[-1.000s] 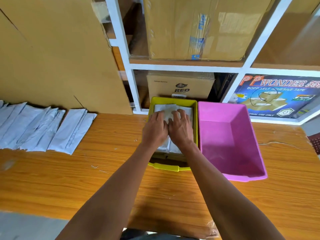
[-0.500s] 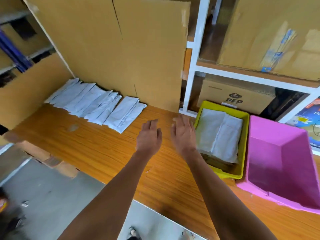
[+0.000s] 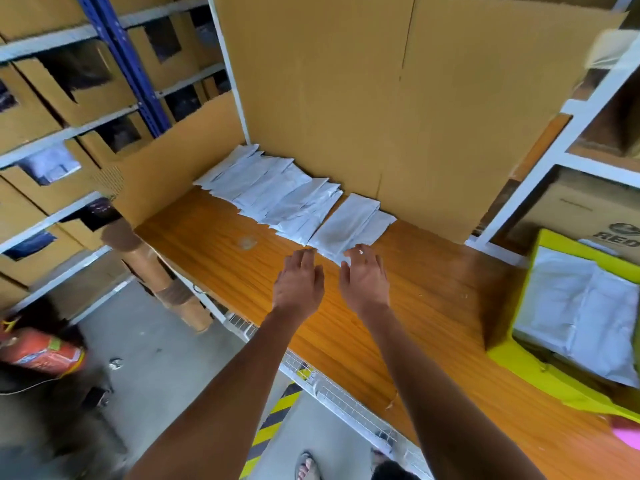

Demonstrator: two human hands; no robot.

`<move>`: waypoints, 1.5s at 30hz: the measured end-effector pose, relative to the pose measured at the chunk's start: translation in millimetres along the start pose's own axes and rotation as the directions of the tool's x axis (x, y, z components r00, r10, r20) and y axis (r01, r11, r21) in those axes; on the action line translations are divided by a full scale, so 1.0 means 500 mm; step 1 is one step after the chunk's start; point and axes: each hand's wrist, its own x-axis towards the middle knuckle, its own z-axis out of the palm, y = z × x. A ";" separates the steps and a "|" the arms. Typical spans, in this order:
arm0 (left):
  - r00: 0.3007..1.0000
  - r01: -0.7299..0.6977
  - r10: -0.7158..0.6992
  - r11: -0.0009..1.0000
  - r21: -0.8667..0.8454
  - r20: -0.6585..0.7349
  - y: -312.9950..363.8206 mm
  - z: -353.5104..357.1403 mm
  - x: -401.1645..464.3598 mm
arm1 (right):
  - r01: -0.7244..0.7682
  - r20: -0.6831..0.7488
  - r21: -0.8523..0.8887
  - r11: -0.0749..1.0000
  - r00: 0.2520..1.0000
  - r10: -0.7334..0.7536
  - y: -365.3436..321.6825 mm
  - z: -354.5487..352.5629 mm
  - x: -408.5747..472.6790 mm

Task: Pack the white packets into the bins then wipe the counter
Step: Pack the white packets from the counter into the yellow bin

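Note:
A row of several white packets (image 3: 287, 199) lies on the wooden counter (image 3: 433, 299) against a tall cardboard sheet. The nearest pair of packets (image 3: 349, 225) is just beyond my fingers. My left hand (image 3: 298, 284) and my right hand (image 3: 364, 280) hover side by side over the counter, fingers extended, holding nothing; the right fingertips reach the near edge of that pair. At the right, the yellow bin (image 3: 512, 362) holds white packets (image 3: 581, 313). A sliver of the pink bin (image 3: 627, 434) shows at the lower right edge.
A tall cardboard sheet (image 3: 398, 109) stands behind the packets. White shelving with boxes (image 3: 588, 209) is at the right, shelves of cardboard boxes (image 3: 62, 98) at the left. A cardboard tube (image 3: 156, 275) leans by the counter's left end; a red extinguisher (image 3: 41, 351) lies on the floor.
Both hands left the yellow bin and moved left across the counter to the row of packets. The view swung left, pushing the bins to the right edge.

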 end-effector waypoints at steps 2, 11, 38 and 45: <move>1.000 0.023 -0.022 1.000 -0.009 0.014 -0.036 -0.016 0.007 | 0.002 0.019 -0.005 1.000 1.000 -0.002 -0.025 0.024 0.011; 0.997 0.045 -0.045 0.999 0.013 0.065 -0.130 -0.039 0.111 | -0.022 0.052 -0.040 0.999 0.998 0.024 -0.084 0.105 0.124; 0.896 -0.189 0.141 0.979 0.075 0.422 -0.260 0.087 0.571 | -0.317 0.167 -0.264 0.911 0.915 0.367 0.007 0.294 0.421; 0.915 -0.341 0.330 0.940 0.005 0.231 -0.231 0.100 0.558 | -0.426 -0.015 -0.281 0.860 0.898 0.440 0.013 0.300 0.388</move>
